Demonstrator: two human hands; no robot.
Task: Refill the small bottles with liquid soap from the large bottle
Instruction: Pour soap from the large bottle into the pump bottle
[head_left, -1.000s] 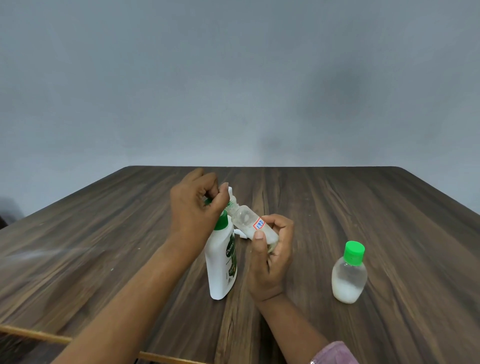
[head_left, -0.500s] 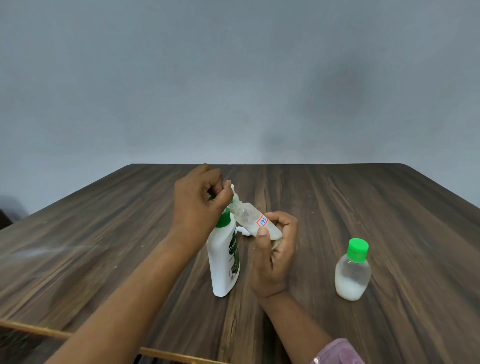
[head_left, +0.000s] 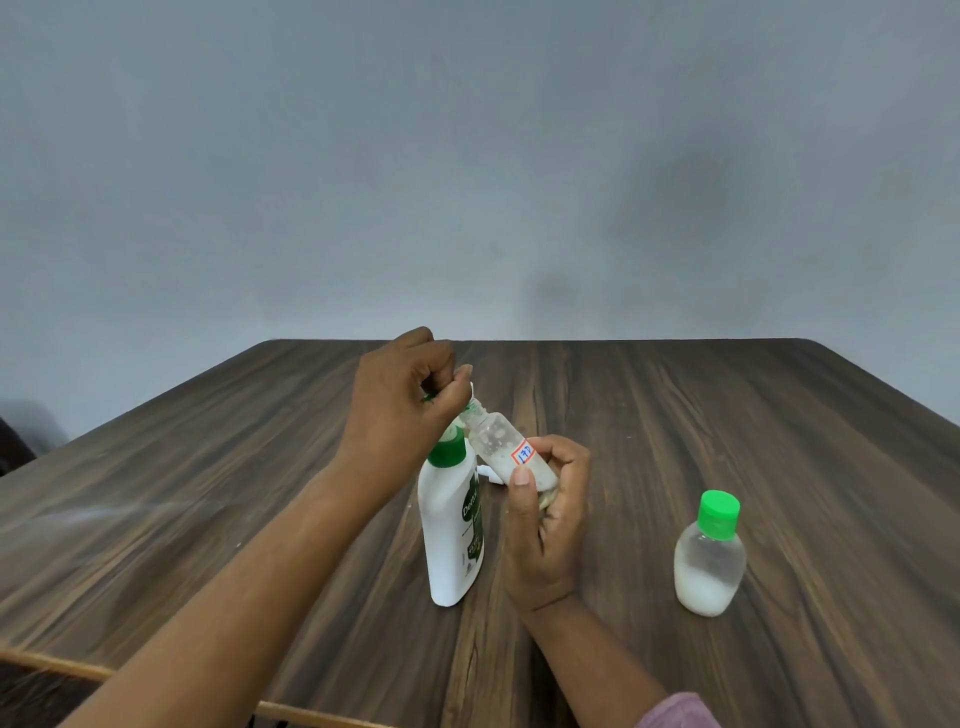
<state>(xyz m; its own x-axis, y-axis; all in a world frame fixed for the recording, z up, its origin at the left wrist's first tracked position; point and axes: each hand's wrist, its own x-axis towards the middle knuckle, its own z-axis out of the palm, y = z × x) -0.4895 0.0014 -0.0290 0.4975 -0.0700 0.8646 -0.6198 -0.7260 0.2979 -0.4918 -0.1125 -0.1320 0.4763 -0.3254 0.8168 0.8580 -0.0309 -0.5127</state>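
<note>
A large white soap bottle (head_left: 451, 540) with a green top stands upright on the wooden table (head_left: 727, 441). My right hand (head_left: 545, 519) grips a small clear bottle (head_left: 501, 449) with a red-bordered label, tilted with its neck up and to the left, above the table. White soap fills its lower part. My left hand (head_left: 400, 410) pinches a green cap at that bottle's neck; most of the cap is hidden by my fingers. A second small bottle (head_left: 709, 564) with a bright green cap stands upright to the right, about a third full of white soap.
A small white object (head_left: 488, 474) lies on the table behind the large bottle, partly hidden. The table's near edge runs along the bottom left, with a light wooden strip (head_left: 62, 667). A plain grey wall stands behind the far edge.
Both hands and the tilted small bottle have risen slightly and stayed together at the neck. The large bottle and the capped small bottle have not moved on the table.
</note>
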